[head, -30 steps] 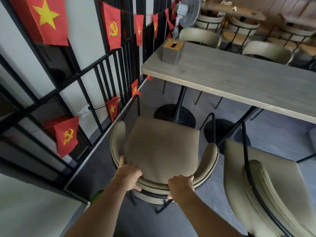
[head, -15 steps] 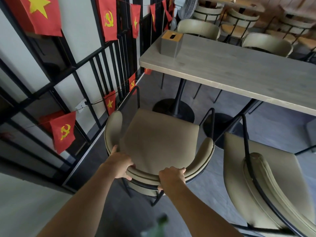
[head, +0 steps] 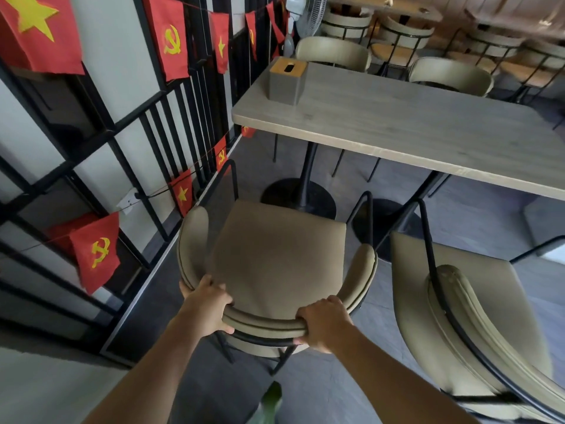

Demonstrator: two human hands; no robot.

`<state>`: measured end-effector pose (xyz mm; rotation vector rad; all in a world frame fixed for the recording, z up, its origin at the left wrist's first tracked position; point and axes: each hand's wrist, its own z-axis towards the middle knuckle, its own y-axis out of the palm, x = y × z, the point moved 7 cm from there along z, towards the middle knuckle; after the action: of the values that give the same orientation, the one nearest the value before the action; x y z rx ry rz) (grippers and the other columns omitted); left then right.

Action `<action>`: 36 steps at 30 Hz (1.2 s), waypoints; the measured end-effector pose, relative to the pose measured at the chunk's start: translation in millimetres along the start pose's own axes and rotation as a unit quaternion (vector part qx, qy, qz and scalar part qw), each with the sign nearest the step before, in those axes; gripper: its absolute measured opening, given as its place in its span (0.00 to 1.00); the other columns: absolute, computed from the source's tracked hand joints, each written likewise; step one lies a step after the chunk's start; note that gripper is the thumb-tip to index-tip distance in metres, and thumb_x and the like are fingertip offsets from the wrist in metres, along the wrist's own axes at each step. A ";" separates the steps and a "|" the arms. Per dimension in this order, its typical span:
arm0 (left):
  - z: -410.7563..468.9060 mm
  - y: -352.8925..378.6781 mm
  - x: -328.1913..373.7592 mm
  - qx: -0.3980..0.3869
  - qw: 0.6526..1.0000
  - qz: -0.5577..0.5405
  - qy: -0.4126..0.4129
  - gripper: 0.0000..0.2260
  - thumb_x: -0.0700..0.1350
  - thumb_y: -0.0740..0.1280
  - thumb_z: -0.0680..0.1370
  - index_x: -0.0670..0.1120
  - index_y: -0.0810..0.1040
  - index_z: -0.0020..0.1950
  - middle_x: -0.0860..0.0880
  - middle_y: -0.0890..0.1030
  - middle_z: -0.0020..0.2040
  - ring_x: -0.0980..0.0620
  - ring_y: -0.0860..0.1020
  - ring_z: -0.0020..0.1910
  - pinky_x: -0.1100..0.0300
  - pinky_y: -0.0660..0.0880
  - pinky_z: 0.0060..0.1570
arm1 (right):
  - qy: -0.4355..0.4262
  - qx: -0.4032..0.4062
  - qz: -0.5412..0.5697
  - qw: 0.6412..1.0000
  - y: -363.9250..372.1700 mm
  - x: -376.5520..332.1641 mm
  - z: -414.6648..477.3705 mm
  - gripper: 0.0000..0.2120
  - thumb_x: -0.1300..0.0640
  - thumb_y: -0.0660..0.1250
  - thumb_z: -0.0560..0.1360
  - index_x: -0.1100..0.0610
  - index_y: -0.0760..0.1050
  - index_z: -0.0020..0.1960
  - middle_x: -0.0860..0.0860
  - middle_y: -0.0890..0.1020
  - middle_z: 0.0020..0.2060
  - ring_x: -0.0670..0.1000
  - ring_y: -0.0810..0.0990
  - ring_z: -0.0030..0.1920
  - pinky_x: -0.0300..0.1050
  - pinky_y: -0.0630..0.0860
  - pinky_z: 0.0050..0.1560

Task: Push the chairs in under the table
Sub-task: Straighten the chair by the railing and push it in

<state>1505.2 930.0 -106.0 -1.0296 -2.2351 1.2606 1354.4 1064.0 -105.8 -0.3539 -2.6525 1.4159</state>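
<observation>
gripping the near chair (head: 275, 258) backrest, left hand (head: 208, 306) and right hand (head: 325, 322) both wrapped tight around it, seat sitting just short of the table (head: 412, 130), second chair (head: 477, 316) waiting beside

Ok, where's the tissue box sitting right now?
In the head view the tissue box stands on the table at its far left corner, beside the black railing, well ahead of the chair that both hands hold.

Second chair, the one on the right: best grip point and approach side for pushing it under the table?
Grip the curved padded backrest of the second chair near its middle, both hands spread, coming from behind, as the left hand and right hand hold the first chair. Its seat faces the table, so the push likely runs straight.
</observation>
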 end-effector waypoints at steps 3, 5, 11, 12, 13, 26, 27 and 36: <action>0.5 -0.1 -0.7 -0.001 1.000 -0.004 0.019 0.26 0.63 0.70 0.68 0.54 0.76 0.63 0.54 0.72 0.62 0.48 0.61 0.67 0.32 0.63 0.64 | 0.008 0.020 -0.011 1.000 0.3 3.8 -1.2 0.18 0.38 0.64 0.73 0.49 0.76 0.55 0.49 0.83 0.48 0.55 0.79 0.53 0.53 0.65 0.65; 1.5 1.4 -1.4 0.006 1.000 -0.002 0.028 0.26 0.63 0.70 0.68 0.53 0.76 0.62 0.55 0.73 0.61 0.48 0.62 0.67 0.34 0.65 0.63 | 0.011 0.022 -0.014 1.000 -0.5 1.4 -1.3 0.18 0.38 0.64 0.73 0.50 0.76 0.55 0.50 0.83 0.49 0.56 0.79 0.54 0.53 0.64 0.64; 2.9 0.4 1.3 -0.004 0.999 0.018 0.034 0.26 0.64 0.69 0.69 0.54 0.76 0.63 0.57 0.73 0.61 0.48 0.61 0.67 0.40 0.68 0.59 | 0.032 0.004 -0.008 0.999 1.3 4.3 0.7 0.20 0.39 0.66 0.72 0.53 0.77 0.55 0.53 0.83 0.51 0.58 0.78 0.56 0.54 0.62 0.66; 3.2 -0.1 1.8 -0.004 0.999 0.018 0.035 0.25 0.64 0.69 0.69 0.54 0.76 0.63 0.57 0.73 0.61 0.48 0.61 0.67 0.41 0.68 0.58 | 0.032 0.005 -0.006 0.999 1.2 4.6 0.7 0.20 0.40 0.67 0.72 0.53 0.77 0.55 0.53 0.83 0.51 0.58 0.78 0.57 0.54 0.62 0.66; 3.4 -1.1 2.1 -0.003 0.999 0.020 0.037 0.25 0.64 0.69 0.69 0.54 0.76 0.63 0.57 0.73 0.61 0.48 0.61 0.66 0.42 0.68 0.58 | 0.033 0.006 -0.001 0.999 1.0 4.9 1.2 0.19 0.40 0.67 0.72 0.53 0.77 0.55 0.53 0.83 0.51 0.58 0.78 0.57 0.54 0.61 0.66; 28.7 -3.6 5.9 0.001 0.999 0.027 0.035 0.26 0.66 0.69 0.67 0.56 0.76 0.62 0.59 0.73 0.58 0.50 0.62 0.64 0.47 0.70 0.56 | 0.055 0.014 0.037 0.998 -2.0 22.4 13.2 0.20 0.42 0.69 0.71 0.56 0.78 0.54 0.53 0.83 0.49 0.58 0.79 0.55 0.55 0.58 0.69; 30.1 -6.6 8.6 0.001 0.999 0.031 0.032 0.26 0.66 0.69 0.68 0.56 0.75 0.63 0.60 0.72 0.59 0.51 0.62 0.64 0.47 0.69 0.56 | 0.056 0.017 0.036 0.998 -2.5 25.1 14.3 0.20 0.42 0.69 0.71 0.55 0.78 0.54 0.53 0.83 0.49 0.57 0.79 0.55 0.54 0.59 0.68; 51.1 -25.1 39.0 0.009 1.000 0.006 0.026 0.26 0.64 0.70 0.68 0.55 0.75 0.63 0.59 0.72 0.60 0.50 0.61 0.65 0.43 0.66 0.58 | 0.069 0.034 0.030 0.997 -6.2 67.0 19.8 0.20 0.40 0.70 0.70 0.53 0.78 0.53 0.52 0.83 0.48 0.56 0.79 0.55 0.52 0.60 0.66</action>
<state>1437.0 921.6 -112.8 -1.0584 -2.1786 1.2423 1284.6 1062.0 -112.3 -0.5092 -2.4970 1.4378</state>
